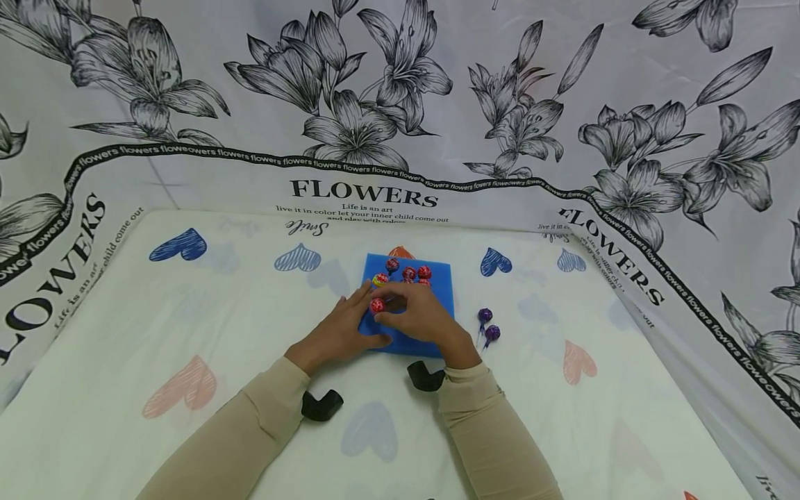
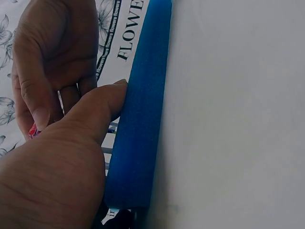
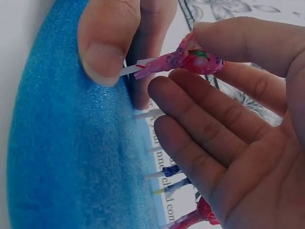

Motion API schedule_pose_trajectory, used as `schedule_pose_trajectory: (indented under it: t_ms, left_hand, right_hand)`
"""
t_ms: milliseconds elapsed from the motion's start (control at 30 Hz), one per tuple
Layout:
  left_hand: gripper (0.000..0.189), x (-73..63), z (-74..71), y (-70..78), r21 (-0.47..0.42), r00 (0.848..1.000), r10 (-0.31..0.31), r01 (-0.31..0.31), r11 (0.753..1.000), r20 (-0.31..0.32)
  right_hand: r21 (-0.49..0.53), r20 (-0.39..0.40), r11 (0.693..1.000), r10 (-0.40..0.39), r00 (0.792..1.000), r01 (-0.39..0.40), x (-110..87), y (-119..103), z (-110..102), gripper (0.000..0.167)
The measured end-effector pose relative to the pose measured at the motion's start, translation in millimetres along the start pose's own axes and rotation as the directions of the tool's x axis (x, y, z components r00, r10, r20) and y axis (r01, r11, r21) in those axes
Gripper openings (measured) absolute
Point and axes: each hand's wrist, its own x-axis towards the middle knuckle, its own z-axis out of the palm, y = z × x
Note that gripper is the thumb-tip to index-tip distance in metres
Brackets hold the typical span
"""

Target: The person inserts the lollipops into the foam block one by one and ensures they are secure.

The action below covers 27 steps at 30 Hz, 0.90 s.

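Note:
My right hand (image 1: 421,316) pinches a lollipop (image 3: 195,59) in a red-pink wrapper between thumb and index finger, its other fingers loosely bent. The white stick points at a blue foam block (image 1: 406,344); its far end is hidden behind my left thumb. My left hand (image 1: 340,330) lies at the block's left side with fingers extended, its thumb (image 3: 102,62) touching the block. Several wrapped lollipops, among them a red one (image 1: 424,271) and a yellow-and-red one (image 1: 380,280), stand by their sticks in the block, partly behind my right hand.
Two purple lollipops, one farther back (image 1: 485,315) and one nearer (image 1: 492,332), lie on the heart-print tablecloth (image 1: 250,305) right of the block. Black wrist mounts (image 1: 322,405) sit by both sleeves. Flower-print cloth (image 1: 500,42) rises behind the table.

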Motion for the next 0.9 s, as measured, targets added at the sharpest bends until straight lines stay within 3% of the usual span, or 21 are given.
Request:
schedule_pose_trajectory:
  t_ms: [333, 600, 900]
  left_hand:
    - [0.104, 0.0, -1.7, 2.3, 0.029, 1.0, -0.008, 0.008, 1.0, 0.017]
    - [0.103, -0.3, -2.3, 2.9, 0.034, 0.999, -0.028, 0.027, 0.999, 0.025]
    - [0.103, -0.6, -1.0, 3.2, 0.02, 0.998, -0.047, 0.046, 0.999, 0.032]
  right_hand:
    - [0.016, -0.014, 1.0, -0.003, 1.0, 0.003, -5.5, -11, -13, 0.034]
    - [-0.032, -0.114, 0.998, -0.057, 0.992, 0.054, -16.9, -33, -32, 0.033]
    - [-0.09, -0.208, 0.987, -0.149, 0.967, 0.133, -28.9, -45, -50, 0.03]
